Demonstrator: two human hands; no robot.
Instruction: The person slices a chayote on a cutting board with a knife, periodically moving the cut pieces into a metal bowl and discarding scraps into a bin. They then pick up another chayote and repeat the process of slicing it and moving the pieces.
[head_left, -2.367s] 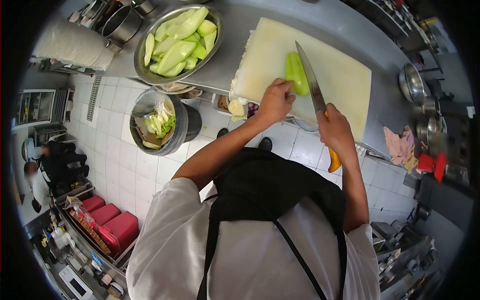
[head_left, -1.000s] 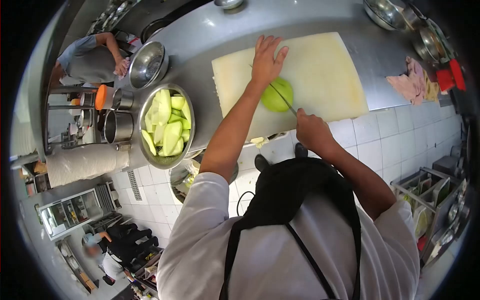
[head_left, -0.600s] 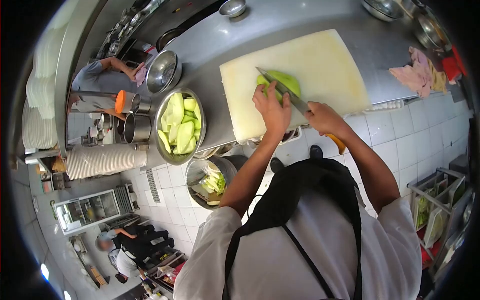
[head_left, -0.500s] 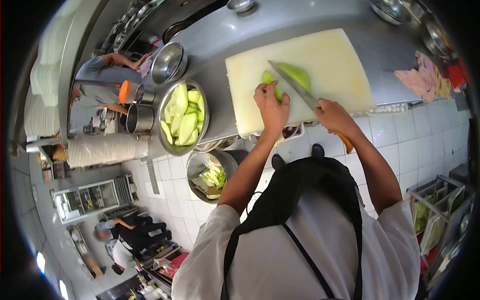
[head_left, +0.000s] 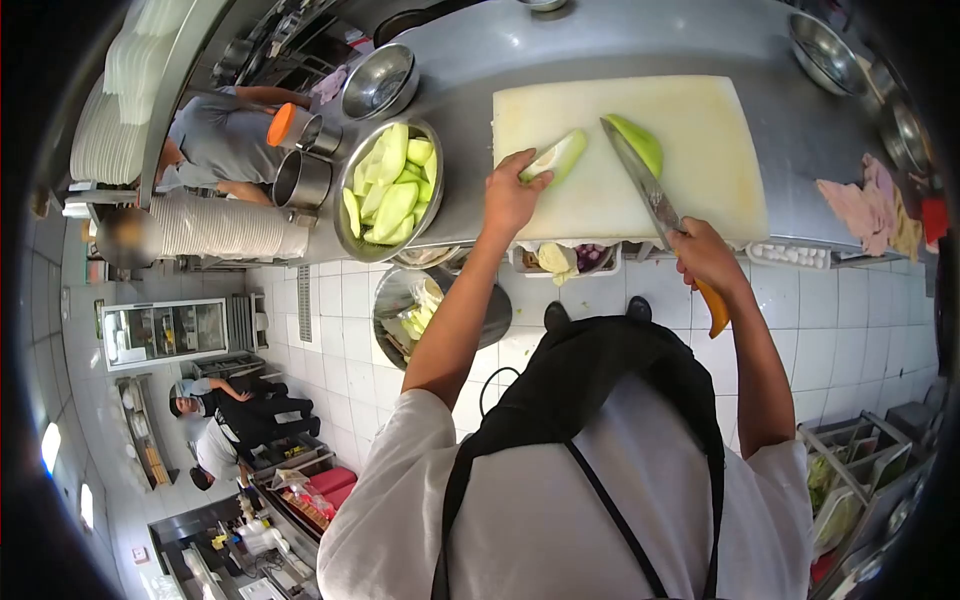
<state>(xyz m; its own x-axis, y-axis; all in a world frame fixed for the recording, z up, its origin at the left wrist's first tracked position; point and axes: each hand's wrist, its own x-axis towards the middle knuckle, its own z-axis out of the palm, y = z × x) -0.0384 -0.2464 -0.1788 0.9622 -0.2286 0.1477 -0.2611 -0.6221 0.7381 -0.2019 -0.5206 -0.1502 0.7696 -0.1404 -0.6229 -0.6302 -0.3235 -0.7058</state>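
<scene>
A piece of green gourd (head_left: 565,160) with a pale cut face is tilted up from the white cutting board (head_left: 690,110). My left hand (head_left: 512,198) grips its near left end, thumb and fingers closed round it. My right hand (head_left: 706,254) is wrapped round the orange handle of a kitchen knife (head_left: 642,180). The blade points away from me and lies along the left side of a second green gourd piece (head_left: 638,145) on the board. Left of the board stands a metal bowl (head_left: 439,212) filled with several peeled pale-green pieces.
Below the counter edge are a bin (head_left: 492,318) with scraps and a white tub (head_left: 608,266) of vegetables. Metal bowls (head_left: 380,82) and a pink cloth (head_left: 860,208) lie on the counter. A co-worker (head_left: 225,140) stands at the far left; others are farther off.
My left hand has moved left, away from the knife, with one gourd piece, whose pale cut face now shows. The knife stays beside the other piece. The whole view has shifted.
</scene>
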